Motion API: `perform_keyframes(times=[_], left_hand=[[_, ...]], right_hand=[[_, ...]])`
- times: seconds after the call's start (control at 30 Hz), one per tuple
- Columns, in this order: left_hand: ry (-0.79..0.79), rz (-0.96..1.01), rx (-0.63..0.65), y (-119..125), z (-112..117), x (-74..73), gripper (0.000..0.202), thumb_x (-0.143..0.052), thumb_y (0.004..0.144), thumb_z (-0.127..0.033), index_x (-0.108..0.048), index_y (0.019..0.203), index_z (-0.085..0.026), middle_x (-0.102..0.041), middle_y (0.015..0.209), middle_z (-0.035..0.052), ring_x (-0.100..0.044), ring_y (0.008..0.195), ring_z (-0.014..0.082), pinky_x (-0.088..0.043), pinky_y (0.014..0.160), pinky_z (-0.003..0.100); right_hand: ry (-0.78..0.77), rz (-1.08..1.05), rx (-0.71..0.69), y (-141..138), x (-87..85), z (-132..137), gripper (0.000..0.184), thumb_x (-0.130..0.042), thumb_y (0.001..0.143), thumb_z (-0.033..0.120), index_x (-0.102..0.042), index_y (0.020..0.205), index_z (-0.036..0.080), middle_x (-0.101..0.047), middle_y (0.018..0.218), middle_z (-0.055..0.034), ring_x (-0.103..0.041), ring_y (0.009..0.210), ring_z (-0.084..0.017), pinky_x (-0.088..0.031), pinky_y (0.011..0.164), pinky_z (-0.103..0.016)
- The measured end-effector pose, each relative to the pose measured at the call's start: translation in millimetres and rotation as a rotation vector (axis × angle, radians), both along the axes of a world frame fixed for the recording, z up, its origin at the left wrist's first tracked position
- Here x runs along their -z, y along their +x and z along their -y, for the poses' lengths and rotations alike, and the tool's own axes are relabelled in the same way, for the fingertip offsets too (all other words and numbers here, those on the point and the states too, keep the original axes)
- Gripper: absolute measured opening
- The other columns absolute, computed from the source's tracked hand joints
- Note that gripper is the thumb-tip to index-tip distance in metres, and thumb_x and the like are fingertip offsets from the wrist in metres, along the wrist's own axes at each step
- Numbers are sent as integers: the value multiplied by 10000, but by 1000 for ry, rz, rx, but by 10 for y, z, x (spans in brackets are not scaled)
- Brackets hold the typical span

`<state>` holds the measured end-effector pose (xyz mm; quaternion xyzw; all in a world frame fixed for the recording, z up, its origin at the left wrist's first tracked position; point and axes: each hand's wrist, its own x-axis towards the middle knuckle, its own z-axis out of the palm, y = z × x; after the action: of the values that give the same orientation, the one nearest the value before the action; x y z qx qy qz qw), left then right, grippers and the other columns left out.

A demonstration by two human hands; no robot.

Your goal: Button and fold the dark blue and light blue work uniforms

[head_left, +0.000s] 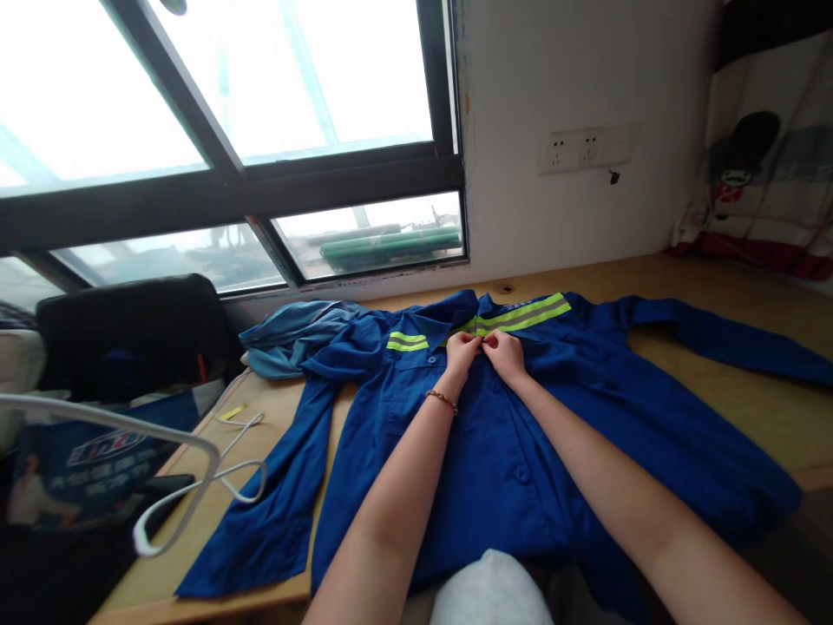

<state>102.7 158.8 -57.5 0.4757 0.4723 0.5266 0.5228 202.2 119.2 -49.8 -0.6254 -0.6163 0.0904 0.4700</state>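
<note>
A blue work jacket (pixel 482 451) with yellow-green reflective strips (pixel 530 314) lies spread out on the wooden table, its sleeves reaching left and right. Both of my hands meet at the upper front of it, just below the collar. My left hand (pixel 463 351) pinches the front edge of the jacket, fingers closed. Close beside it, my right hand (pixel 504 354) pinches the same area with thumb and fingertips together. Whatever small part sits between the fingertips is hidden. Further down the front, a round blue button (pixel 521 474) shows.
Lighter blue folded cloth (pixel 296 334) lies at the table's back left. A white cable (pixel 214 460) loops over the left edge near a printed bag (pixel 104 460). Behind are a window (pixel 292 130) and wall sockets (pixel 586 149); a curtain (pixel 768 165) hangs at right.
</note>
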Motion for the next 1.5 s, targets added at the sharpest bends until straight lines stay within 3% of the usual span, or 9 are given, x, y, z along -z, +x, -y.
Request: perform_keyframes(times=[0.33, 0.57, 0.8, 0.93, 1.03, 1.13, 1.27, 1.4, 1.5], left_hand=[[-88, 107, -49, 20, -10, -35, 172, -534, 587, -32, -460, 707, -130, -492, 584, -19, -510, 509, 71, -444, 544, 219], [38, 129, -22, 13, -1, -4, 273, -555, 519, -14, -451, 731, -152, -495, 634, -40, -493, 570, 64, -397, 563, 184], [304, 106, 110, -39, -90, 86, 249, -576, 527, -68, -428, 704, -161, -493, 635, -56, -495, 597, 68, -390, 581, 179], [354, -59, 100, -45, -275, 130, 207, -605, 554, -116, -471, 707, -156, -546, 666, -26, -545, 654, 104, -416, 619, 214], [365, -175, 32, -37, -516, 106, 188, -619, 559, -123, -495, 696, -152, -572, 669, -13, -558, 663, 117, -427, 640, 234], [361, -251, -1, -15, -779, 39, 184, -627, 553, -108, -505, 686, -146, -590, 672, -2, -567, 674, 126, -438, 666, 253], [369, -293, 23, 22, -990, -50, 166, -609, 582, -95, -513, 708, -140, -607, 712, 24, -583, 700, 141, -453, 698, 281], [374, -343, 68, 18, -844, -85, 208, -557, 636, -58, -545, 828, -135, -630, 833, 67, -595, 822, 171, -451, 784, 319], [436, -507, 142, -143, -345, -160, 407, -564, 639, -43, -530, 1031, -145, -575, 1085, 113, -514, 1042, 208, -374, 928, 359]], right_hand=[[80, -67, -25, -8, -18, -6, 203, -525, 663, 152, -593, 854, 139, -584, 845, -59, -520, 593, -120, -451, 646, -246], [113, 31, -52, -10, -3, 24, 369, -437, 707, 94, -603, 1027, 176, -539, 928, -59, -536, 737, -138, -443, 742, -247], [-111, 42, -113, 118, 32, -98, 420, -447, 700, 94, -586, 1087, 182, -577, 904, -48, -549, 703, -127, -453, 714, -244], [-110, -52, -75, 190, -16, -6, 351, -452, 713, 113, -598, 1031, 133, -628, 855, -48, -572, 722, -126, -445, 735, -231], [-108, 13, -41, 183, -9, 161, 230, -511, 720, 217, -634, 899, 138, -637, 810, -55, -576, 726, -145, -442, 721, -242], [-133, 112, 7, 127, 35, 252, 313, -592, 678, 365, -622, 895, 140, -621, 854, -79, -567, 762, -175, -438, 711, -259], [-165, 180, 196, 39, 6, 124, 378, -535, 708, 485, -603, 873, 152, -600, 877, -98, -548, 840, -204, -419, 741, -285], [-353, 223, 322, 26, -132, -70, 385, -467, 728, 526, -605, 842, 184, -611, 841, -91, -560, 819, -238, -423, 678, -328], [-472, 225, 336, 40, -205, -98, 306, -451, 741, 451, -613, 874, 227, -623, 850, -70, -572, 814, -242, -424, 647, -333]])
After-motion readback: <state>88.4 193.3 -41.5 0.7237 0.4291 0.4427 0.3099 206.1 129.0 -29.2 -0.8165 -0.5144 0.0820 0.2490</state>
